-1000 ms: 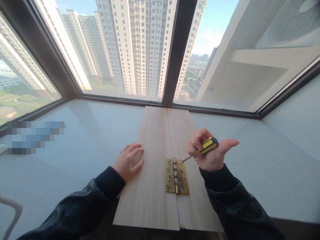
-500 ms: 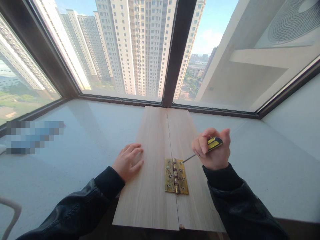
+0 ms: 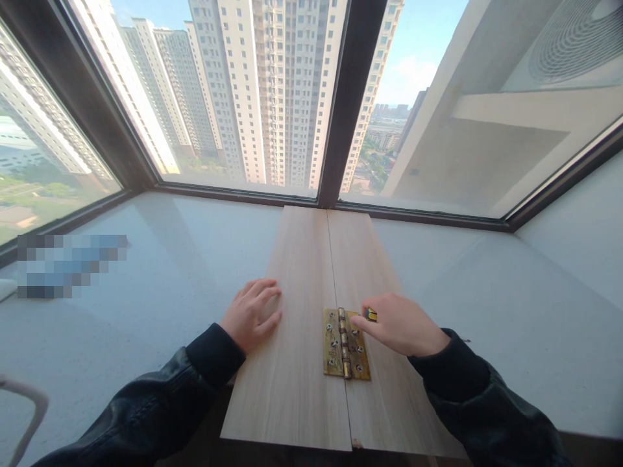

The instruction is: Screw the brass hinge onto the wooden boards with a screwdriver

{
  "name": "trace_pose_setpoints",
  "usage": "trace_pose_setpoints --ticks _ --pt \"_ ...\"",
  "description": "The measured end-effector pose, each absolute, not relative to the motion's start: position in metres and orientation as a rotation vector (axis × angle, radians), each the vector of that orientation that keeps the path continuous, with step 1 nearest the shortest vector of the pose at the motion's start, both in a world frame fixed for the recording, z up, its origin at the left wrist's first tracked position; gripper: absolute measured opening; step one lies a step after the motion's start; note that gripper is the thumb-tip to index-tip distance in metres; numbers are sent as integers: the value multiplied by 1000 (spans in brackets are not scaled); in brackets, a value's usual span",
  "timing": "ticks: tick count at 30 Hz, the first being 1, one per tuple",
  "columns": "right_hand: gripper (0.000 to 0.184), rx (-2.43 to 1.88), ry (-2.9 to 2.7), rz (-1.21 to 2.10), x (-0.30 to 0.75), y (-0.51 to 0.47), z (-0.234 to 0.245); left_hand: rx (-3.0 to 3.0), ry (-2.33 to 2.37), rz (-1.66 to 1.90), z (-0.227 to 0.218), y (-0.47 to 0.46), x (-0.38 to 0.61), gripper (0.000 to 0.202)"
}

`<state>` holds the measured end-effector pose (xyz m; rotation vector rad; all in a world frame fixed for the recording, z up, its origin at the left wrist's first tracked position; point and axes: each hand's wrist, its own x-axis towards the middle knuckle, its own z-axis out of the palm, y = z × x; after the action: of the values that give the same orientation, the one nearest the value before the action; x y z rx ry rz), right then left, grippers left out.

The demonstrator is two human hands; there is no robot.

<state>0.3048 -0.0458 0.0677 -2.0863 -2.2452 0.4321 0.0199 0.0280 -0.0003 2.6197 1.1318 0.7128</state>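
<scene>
Two light wooden boards (image 3: 302,272) lie side by side on a pale windowsill, joined by a brass hinge (image 3: 344,342) with several screws. My left hand (image 3: 253,312) rests flat on the left board's edge, fingers stretched out. My right hand (image 3: 400,323) is lowered beside the hinge's upper right corner, fingers closed round a yellow-and-black screwdriver (image 3: 371,314); only a small bit of its handle shows. The shaft and tip are hidden under my fingers.
The pale sill (image 3: 156,285) spreads wide to both sides of the boards. Dark window frames (image 3: 341,110) stand right behind them, with tall buildings outside. A blurred patch (image 3: 68,266) lies at far left, and a curved pale object (image 3: 29,402) at the lower left corner.
My right hand turned over and dropped from above the board down to the hinge, covering most of the screwdriver. My left hand stayed put.
</scene>
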Motion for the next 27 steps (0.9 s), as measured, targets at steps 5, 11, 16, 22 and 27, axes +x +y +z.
trace_pose_setpoints --ticks 5,11,16,22,27 --pt "35 -2224 -2332 336 296 -45 63 2620 1127 724 1 28 20 31" --pt "26 -2137 -2420 327 298 -44 67 2607 1139 702 -1 27 20 32" --pt "23 -1888 -2485 448 307 -42 70 2608 1151 696 -1 28 20 32" --pt "25 -1706 -2302 522 322 -28 66 2614 1134 713 -1 29 20 32" --pt "27 -1696 -2062 577 336 -5 43 2621 1130 726 -2 29 20 31"
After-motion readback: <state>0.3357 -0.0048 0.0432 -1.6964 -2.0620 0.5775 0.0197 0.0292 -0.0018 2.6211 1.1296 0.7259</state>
